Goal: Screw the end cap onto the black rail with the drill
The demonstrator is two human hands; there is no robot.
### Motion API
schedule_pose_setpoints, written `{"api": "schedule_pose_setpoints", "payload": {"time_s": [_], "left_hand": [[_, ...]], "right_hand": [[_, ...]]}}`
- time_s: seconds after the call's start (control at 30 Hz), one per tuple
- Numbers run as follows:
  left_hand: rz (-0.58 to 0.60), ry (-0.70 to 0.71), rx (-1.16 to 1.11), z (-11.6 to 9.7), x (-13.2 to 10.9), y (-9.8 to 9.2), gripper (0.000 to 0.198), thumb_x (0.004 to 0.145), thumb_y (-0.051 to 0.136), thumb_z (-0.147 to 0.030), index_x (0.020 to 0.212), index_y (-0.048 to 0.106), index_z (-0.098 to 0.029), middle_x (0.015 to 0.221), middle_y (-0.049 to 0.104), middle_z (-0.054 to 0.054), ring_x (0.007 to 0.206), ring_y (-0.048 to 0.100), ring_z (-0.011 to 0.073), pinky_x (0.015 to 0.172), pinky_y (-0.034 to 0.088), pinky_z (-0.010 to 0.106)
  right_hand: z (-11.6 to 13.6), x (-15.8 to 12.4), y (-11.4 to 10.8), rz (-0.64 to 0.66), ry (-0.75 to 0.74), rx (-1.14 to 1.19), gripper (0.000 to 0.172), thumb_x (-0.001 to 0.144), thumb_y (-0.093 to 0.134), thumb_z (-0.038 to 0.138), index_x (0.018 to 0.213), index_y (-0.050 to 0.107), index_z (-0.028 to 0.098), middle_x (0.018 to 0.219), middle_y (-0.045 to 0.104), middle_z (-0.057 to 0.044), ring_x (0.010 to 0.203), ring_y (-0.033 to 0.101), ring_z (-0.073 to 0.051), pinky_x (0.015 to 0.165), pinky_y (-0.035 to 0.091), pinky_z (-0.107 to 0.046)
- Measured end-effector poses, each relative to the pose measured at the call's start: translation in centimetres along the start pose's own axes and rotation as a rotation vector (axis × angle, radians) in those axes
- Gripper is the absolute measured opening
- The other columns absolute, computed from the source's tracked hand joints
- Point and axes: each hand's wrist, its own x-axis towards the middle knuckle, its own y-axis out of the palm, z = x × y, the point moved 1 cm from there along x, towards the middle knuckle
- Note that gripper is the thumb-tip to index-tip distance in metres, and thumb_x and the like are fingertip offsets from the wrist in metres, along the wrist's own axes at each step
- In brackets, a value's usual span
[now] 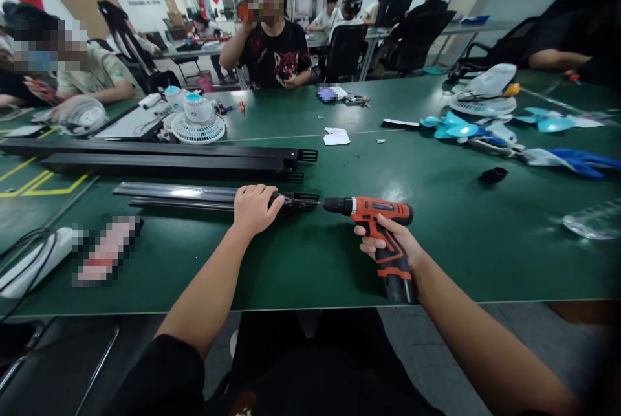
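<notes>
In the head view my right hand (pixel 395 241) is wrapped round the grip of an orange and black cordless drill (pixel 383 210). The drill points left, and its bit meets or nearly meets the slotted right end of a long black bar (pixel 179 193) lying on the table. My left hand (pixel 255 211) is closed over that bar near its right end, pressing it from above. Behind it, further long black bars (pixel 169 162) lie side by side. Whether a screw sits at the bit's tip is too small to tell.
The green table (pixel 310 273) also holds white fan parts (pixel 198 121), blue fan blades (pixel 451 125), white paper (pixel 336 136), a black cylindrical piece (pixel 493 175) and a clear plastic item (pixel 594 218). A phone-like pink object (pixel 110 249) lies left. Across the table stands a person (pixel 272 47).
</notes>
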Motion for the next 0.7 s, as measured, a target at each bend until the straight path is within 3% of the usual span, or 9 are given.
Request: {"api": "schedule_pose_setpoints", "payload": {"time_s": [0.2, 0.7], "left_hand": [[0.105, 0.078, 0.048, 0.80, -0.16, -0.42, 0.050, 0.101, 0.047, -0.059, 0.131, 0.065, -0.024, 0.123, 0.071, 0.013, 0.115, 0.061, 0.0355, 0.106, 0.036, 0.051], [0.060, 0.049, 0.012, 0.71, 0.39, -0.06, 0.045, 0.099, 0.052, -0.060, 0.123, 0.068, -0.025, 0.121, 0.073, 0.010, 0.114, 0.064, 0.0346, 0.108, 0.036, 0.052]], "right_hand": [[-0.02, 0.02, -0.76, -0.003, 0.001, -0.028, 0.024, 0.092, 0.069, 0.039, 0.103, 0.062, 0.019, 0.089, 0.065, -0.003, 0.049, 0.041, -0.007, 0.053, 0.052, -0.024], [0.22, 0.33, 0.11, 0.002, -0.015, 0.016, 0.021, 0.093, 0.069, 0.036, 0.102, 0.062, 0.018, 0.089, 0.065, -0.003, 0.048, 0.037, -0.006, 0.053, 0.053, -0.022]]}}
